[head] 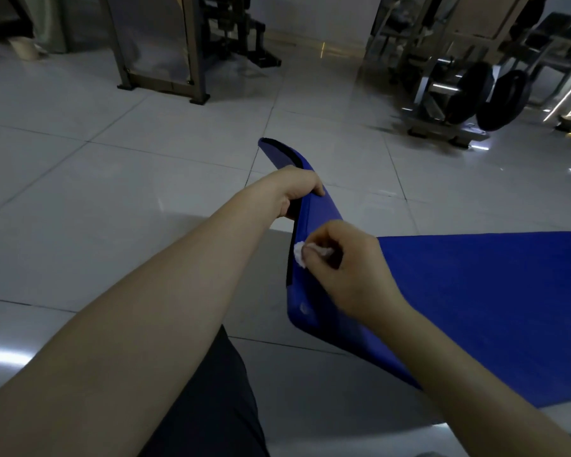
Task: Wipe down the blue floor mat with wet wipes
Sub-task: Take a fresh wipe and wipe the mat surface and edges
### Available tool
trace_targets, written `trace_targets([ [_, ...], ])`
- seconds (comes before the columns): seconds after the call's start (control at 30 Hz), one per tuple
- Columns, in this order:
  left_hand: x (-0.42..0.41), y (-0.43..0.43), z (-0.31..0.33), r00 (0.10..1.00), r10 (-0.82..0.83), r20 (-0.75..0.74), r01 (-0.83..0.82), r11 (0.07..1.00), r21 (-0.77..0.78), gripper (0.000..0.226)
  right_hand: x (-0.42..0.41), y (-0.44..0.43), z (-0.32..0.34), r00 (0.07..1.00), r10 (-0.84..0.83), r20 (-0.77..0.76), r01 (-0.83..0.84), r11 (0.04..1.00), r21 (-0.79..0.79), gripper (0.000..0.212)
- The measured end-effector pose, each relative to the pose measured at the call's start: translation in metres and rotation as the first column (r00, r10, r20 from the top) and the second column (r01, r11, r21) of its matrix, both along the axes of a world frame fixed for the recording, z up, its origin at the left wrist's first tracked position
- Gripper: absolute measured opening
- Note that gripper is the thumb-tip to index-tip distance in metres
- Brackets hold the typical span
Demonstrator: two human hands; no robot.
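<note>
**matguy:** so where's the mat at in this shot?

**tilefan:** the blue mat (482,308) is mostly flat on the tiled floor (112,192), over on the right side. Its left edge is pulled up off the floor and curls upward, so you can see the dark underside along that strip.

**matguy:** and the hands?

**tilefan:** left hand (294,189) is clamped round the raised edge near the top, fingers curled over the blue side and thumb on the dark back. Right hand (343,268) is lower down, fingers bunched tight, pinching a small scrunched white wet wipe (299,253) that's pressed right against the raised part of the mat.

**matguy:** anything else around?

**tilefan:** a dark trouser leg (218,407) at the bottom, between the two forearms. Further back it's gym stuff: a metal frame (159,51) standing on the tiles at upper left, and black weight plates (501,100) on a machine at upper right, well apart from the mat. That corner's pretty blurry, though.
</note>
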State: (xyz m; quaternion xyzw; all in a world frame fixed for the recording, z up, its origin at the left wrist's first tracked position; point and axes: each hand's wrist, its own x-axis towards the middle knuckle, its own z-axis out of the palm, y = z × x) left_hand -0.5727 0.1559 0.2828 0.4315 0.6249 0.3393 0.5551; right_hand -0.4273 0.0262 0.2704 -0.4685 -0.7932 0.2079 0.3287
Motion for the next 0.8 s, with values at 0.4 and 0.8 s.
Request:
trace_targets([
  [0.4,-0.005,0.015,0.045,0.979,0.022,0.201,-0.096,0.927,0.364,0.010,-0.009,-0.020,-0.006,0.979,0.177,-0.102,-0.159,0.974,0.162,0.013],
  [0.8,-0.110,0.094,-0.085,0.935,0.346,-0.085,-0.326,0.927,0.188,0.019,-0.031,0.115,-0.110,0.984,0.094,-0.151,-0.150,0.895,-0.419,0.014],
])
